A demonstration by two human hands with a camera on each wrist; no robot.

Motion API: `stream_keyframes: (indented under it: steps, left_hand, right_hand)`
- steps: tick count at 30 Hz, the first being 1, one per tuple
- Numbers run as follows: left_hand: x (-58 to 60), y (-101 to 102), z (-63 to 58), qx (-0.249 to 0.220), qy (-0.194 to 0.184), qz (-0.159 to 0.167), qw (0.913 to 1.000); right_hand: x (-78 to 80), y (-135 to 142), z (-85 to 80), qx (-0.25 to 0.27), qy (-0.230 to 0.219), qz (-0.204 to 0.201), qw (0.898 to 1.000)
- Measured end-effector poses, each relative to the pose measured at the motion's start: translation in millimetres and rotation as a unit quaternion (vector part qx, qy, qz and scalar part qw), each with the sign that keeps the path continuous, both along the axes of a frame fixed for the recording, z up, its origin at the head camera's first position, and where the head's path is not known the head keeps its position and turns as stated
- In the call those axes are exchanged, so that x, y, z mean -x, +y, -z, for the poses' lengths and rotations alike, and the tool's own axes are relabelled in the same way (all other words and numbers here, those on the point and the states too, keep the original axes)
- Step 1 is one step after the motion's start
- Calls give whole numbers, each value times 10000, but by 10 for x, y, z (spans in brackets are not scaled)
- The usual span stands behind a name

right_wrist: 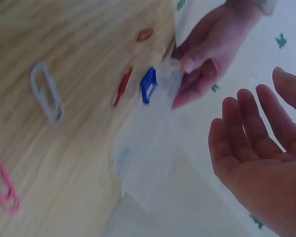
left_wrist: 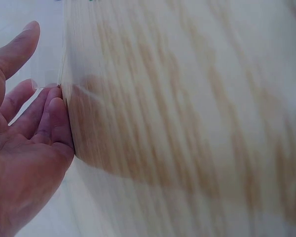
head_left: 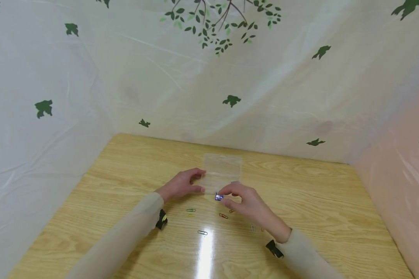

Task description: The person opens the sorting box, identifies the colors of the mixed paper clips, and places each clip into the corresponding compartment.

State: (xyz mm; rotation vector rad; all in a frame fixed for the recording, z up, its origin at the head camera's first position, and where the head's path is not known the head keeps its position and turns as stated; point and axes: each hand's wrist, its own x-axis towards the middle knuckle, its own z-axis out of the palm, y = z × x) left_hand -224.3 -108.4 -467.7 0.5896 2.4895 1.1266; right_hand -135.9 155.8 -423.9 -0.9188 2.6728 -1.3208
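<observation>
A clear plastic box (head_left: 211, 186) stands on the table, its lid (head_left: 222, 164) raised at the back. My left hand (head_left: 181, 184) holds it by the left side, thumb at the front corner and fingers farther back; in the left wrist view its fingertips (left_wrist: 54, 91) meet the box's edge. My right hand (head_left: 249, 199) hovers at the front right of the box. Near its thumb and index finger is a small blue rectangular piece (head_left: 219, 197). The right wrist view shows that blue piece (right_wrist: 148, 85) at the box front, apart from the loosely spread fingers (right_wrist: 249, 118).
Several paper clips lie in front of the box: green (head_left: 191, 210), yellow (head_left: 190, 215), dark green (head_left: 202, 232), red (head_left: 223, 216) and whitish (head_left: 252, 228). A pink clip (right_wrist: 4, 182) shows in the right wrist view. A leaf-printed sheet (head_left: 181, 85) hangs behind the wooden table (head_left: 143, 155).
</observation>
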Motion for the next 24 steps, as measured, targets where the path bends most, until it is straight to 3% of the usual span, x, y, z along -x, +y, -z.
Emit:
stream_keyframes:
  steps: [9, 17, 24]
  left_hand:
    - [16, -1, 18, -23, 148, 83, 9999]
    - [3, -9, 6, 1, 104, 70, 9999]
    - [14, -9, 10, 7, 151, 110, 9998]
  right_hand:
    - [-100, -287, 125, -415, 209, -558, 9974]
    - [-183, -457, 210, -980, -121, -644, 9930]
    - [-241, -500, 284, -1094, -211, -802, 9905]
